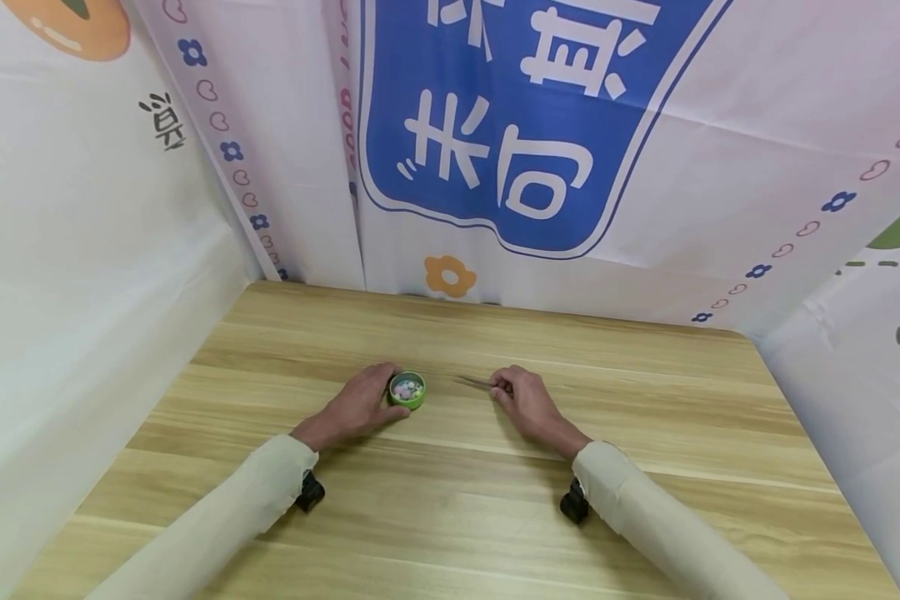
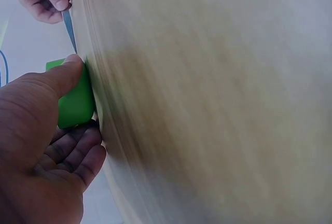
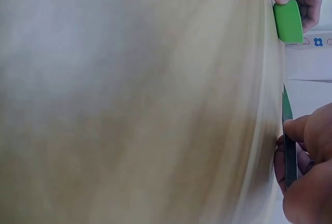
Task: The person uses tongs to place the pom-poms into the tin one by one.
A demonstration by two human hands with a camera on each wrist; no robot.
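Note:
On the wooden tabletop sits a small round green container [image 1: 412,406], with several small pale beads [image 1: 406,389] in lilac, white and yellowish tones inside. My left hand [image 1: 352,407] grips it from the left, thumb on the near side and fingers round the far side. The left wrist view shows the thumb on the green wall [image 2: 77,102]. Right of the container, my right hand [image 1: 532,406] pinches dark metal tweezers [image 1: 475,382] between thumb and fingers. Their pointed tips aim left toward the container, a short gap away, and lie low over the table in the right wrist view.
The pale wooden table [image 1: 450,517] spreads around both hands. White printed curtains [image 1: 285,208] stand along its back and sides, with a blue sign [image 1: 480,200] at the back. A dark wrist camera [image 1: 574,502] sits under each sleeve.

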